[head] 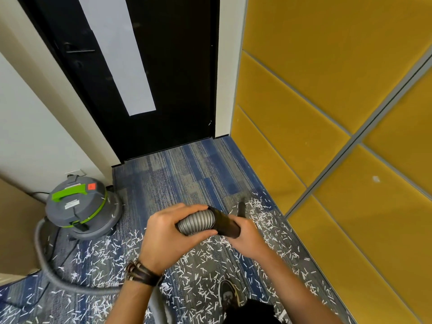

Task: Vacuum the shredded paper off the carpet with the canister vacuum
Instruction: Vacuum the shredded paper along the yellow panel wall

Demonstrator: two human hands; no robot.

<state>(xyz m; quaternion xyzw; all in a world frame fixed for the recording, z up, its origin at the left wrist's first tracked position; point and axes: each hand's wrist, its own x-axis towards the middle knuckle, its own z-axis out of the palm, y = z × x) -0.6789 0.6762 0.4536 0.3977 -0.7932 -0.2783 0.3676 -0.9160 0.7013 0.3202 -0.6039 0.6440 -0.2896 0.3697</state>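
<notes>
Paper (201, 288) in white shreds lies scattered over the near carpet (182, 169). The strip in front of the black door (177, 78) is bare. Yellow wall panels (327, 66) run along the right side. Vacuum (79, 204): grey canister with green handle, upright on the carpet at left, next to the white wall and near the door frame. Hose (44, 265): grey, ribbed, runs from the canister along the floor toward the person and ends at a black tube (225, 223). Left grip (168, 239): fingers and thumb wrapped around the ribbed hose end. Right grip (247, 239): closed around the tube just beside the joint. The tube's far end points down among shreds near the panels; contact with the carpet cannot be told. Wristband (142, 272): dark, on the left wrist. Shoe (228, 294): on the carpet below the right forearm.
</notes>
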